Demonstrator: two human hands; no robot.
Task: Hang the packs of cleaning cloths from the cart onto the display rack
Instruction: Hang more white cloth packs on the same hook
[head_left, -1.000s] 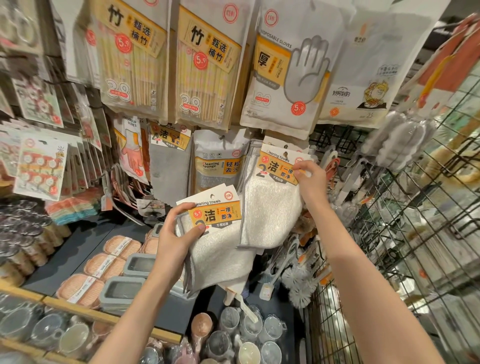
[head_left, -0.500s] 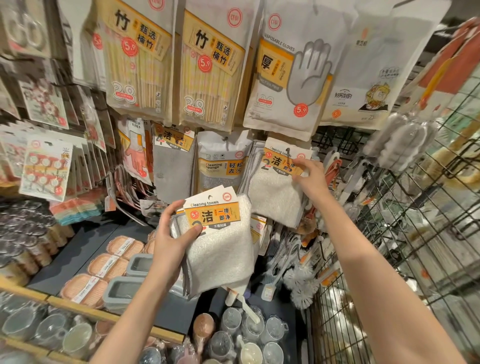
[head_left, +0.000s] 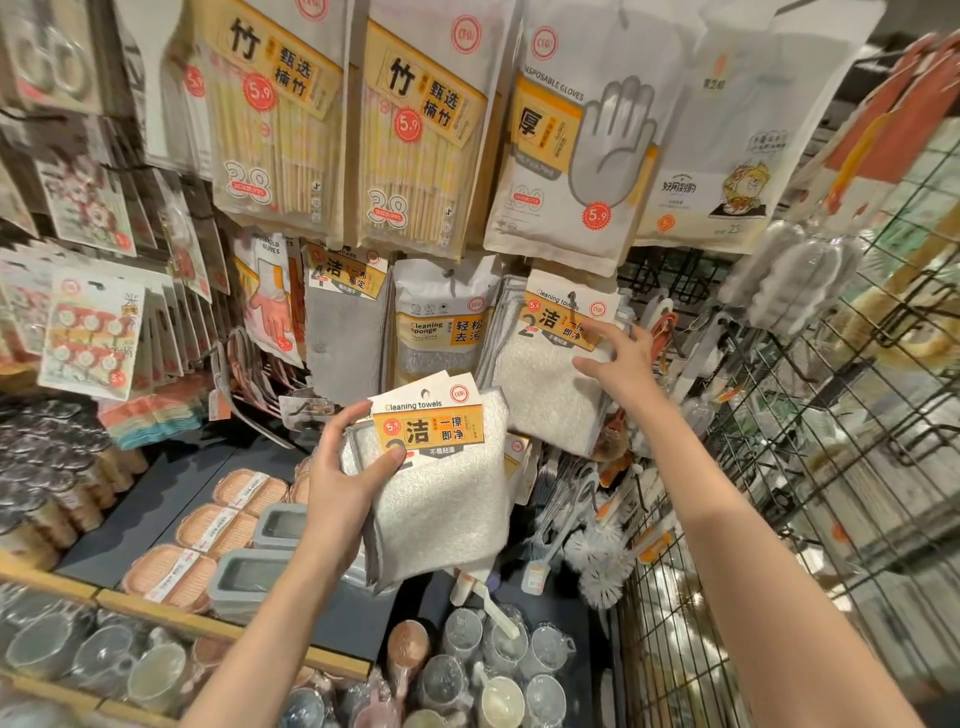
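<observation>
A crowded shop display fills the view. Hanging packs of bamboo chopsticks (head_left: 280, 119) and disposable gloves (head_left: 576, 156) cover the upper rack. Below, a dark shelf (head_left: 150, 499) carries gray lidded boxes (head_left: 249, 577) and orange woven trays (head_left: 223, 525), edged by a wooden rail (head_left: 156, 608). Glass cups (head_left: 467, 670) stand lower. A black wire grid panel (head_left: 810, 467) rises at right.

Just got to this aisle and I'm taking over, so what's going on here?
A person is stocking the display rack with cleaning cloths. The left hand grips a pack of white cleaning towels by its orange header card, held out in front of the shelves and not yet hung. The right hand is open, fingers spread against a matching hung pack, which sits beside the cleaning sponge pack.
</observation>
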